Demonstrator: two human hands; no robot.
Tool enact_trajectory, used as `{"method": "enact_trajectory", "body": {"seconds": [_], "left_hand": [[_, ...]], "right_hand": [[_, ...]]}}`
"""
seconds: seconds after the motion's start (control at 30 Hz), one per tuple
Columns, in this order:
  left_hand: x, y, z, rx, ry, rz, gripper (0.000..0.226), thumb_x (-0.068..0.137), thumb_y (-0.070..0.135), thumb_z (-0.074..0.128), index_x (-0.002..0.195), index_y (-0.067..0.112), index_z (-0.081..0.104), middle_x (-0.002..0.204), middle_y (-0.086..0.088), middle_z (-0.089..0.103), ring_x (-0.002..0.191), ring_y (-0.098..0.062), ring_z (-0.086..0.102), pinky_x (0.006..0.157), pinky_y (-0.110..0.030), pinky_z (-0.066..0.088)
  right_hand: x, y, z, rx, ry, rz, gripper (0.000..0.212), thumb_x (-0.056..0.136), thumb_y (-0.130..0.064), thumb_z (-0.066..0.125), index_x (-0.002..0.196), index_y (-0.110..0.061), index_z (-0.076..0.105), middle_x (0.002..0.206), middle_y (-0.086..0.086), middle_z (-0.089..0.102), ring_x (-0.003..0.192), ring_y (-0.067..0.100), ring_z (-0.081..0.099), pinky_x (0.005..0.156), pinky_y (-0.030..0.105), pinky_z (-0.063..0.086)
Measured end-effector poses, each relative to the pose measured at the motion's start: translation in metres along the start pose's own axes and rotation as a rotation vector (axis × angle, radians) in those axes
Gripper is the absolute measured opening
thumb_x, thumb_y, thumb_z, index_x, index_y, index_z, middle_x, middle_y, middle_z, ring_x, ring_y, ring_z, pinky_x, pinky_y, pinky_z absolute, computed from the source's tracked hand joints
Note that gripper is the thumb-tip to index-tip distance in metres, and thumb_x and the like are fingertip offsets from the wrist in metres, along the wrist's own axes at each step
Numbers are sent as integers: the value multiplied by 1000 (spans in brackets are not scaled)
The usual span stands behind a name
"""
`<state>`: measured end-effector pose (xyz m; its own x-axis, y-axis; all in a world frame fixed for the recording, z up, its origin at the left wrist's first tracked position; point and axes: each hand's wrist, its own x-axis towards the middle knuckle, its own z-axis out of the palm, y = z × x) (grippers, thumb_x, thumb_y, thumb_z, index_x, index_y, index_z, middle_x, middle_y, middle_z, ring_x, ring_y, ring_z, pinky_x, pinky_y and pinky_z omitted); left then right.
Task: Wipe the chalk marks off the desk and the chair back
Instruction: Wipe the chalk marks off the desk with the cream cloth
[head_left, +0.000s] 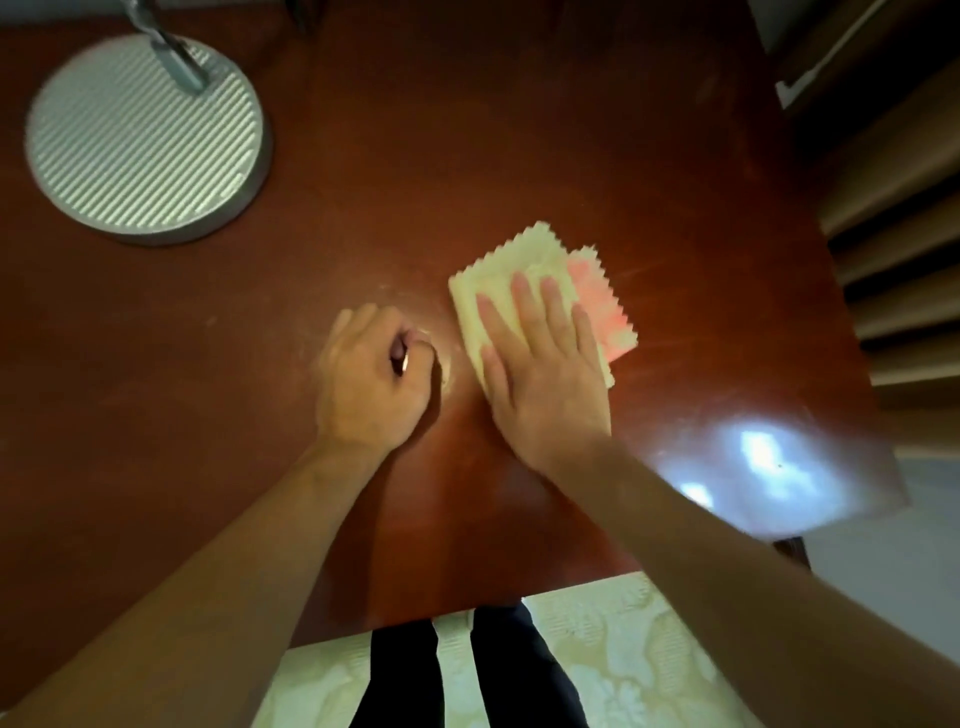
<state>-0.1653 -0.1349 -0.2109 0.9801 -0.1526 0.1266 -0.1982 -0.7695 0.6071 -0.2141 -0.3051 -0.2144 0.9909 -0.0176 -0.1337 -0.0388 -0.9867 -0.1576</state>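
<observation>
Right hand (545, 364) laid flat on a folded cloth (498, 291), fingers (524, 306) straight and slightly spread, pressing it down onto the red-brown bench (415, 156) rather than gripping it. Cloth pale yellow on top with a pink layer (602, 306) showing along its right side, zigzag-cut edges, lying right of the bench's centre. Long axis of the cloth running from near-left to far-right, roughly in line with the forearm, far corner pointing away from the person and a little to the right. Left hand (371, 379) resting on the bench just beside the cloth's left edge, not touching it, fingers curled into a loose fist; a small dark object possibly pinched between thumb and forefinger, though blurred and too small to make out. Faint whitish chalk smears (447, 364) on the wood between the 2 hands and around the left knuckles. Round ribbed metal lamp base (145, 140) with its stem rising from it at the far left of the bench, well apart from both hands. Bright window reflection (769, 462) on the polished surface near the right edge. Slatted wooden piece (893, 249) beyond the right edge, perhaps a chair. Below the near edge, 2 dark trouser legs (467, 675) over a pale patterned floor covering (623, 649).
</observation>
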Motion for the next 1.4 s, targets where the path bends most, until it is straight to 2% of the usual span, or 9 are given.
{"method": "enact_trajectory", "body": {"seconds": [0.17,0.27,0.4,0.57,0.63,0.8,0.9,1.03,1.4], "left_hand": [[-1,3,-2,-58,-11,-22,15,84,12,61,69,12,55,70,4,48,74,-16,41,64,-22,26],[1,5,-2,4,-26,-9,18,82,17,58,65,12,54,69,7,44,74,-18,42,65,-26,29],[2,2,1,99,-49,7,23,81,19,58,60,13,51,64,6,45,70,-19,43,62,-31,35],[24,4,11,196,3,81,32,82,25,47,51,20,45,52,10,41,59,-12,38,50,-22,26],[37,7,19,212,-23,67,35,83,26,48,49,18,46,48,9,41,52,-14,41,44,-22,32],[78,24,34,172,-10,111,37,91,28,48,57,27,32,55,11,33,54,-19,40,64,-33,44],[107,38,52,171,-13,131,35,93,28,50,61,26,36,63,9,38,62,-18,41,70,-36,43],[135,53,80,242,14,149,34,95,26,50,62,18,52,66,6,41,64,-20,43,70,-39,44],[139,59,83,290,35,99,31,92,22,54,63,13,58,62,-2,53,61,-22,48,66,-37,40]], "right_hand": [[-101,-26,23,34,27,-54,53,104,-37,33,156,-29,25,165,6,15,152,30,8,120,52,17],[-108,-20,23,26,29,-43,52,103,-40,33,154,-33,28,164,4,20,152,29,13,121,50,18],[-70,2,14,-6,42,102,52,104,-41,28,155,-31,26,163,6,21,151,29,13,121,49,17],[11,51,-5,-20,45,236,54,103,-41,17,156,-30,18,165,6,14,152,30,9,121,49,11],[51,66,-12,1,52,278,56,102,-43,13,156,-31,17,165,5,13,152,31,7,121,49,9],[135,94,-28,5,32,259,56,102,-46,9,157,-33,6,166,4,2,152,28,-5,123,48,0],[174,117,-38,-9,20,231,55,104,-45,10,157,-34,3,166,3,-1,152,27,-8,123,47,-2],[210,159,-51,-12,37,250,54,105,-47,9,157,-34,3,166,3,-1,152,25,-7,123,46,-1],[251,218,-74,9,54,322,54,107,-42,14,158,-27,7,166,8,2,152,29,-2,123,48,2]]}}
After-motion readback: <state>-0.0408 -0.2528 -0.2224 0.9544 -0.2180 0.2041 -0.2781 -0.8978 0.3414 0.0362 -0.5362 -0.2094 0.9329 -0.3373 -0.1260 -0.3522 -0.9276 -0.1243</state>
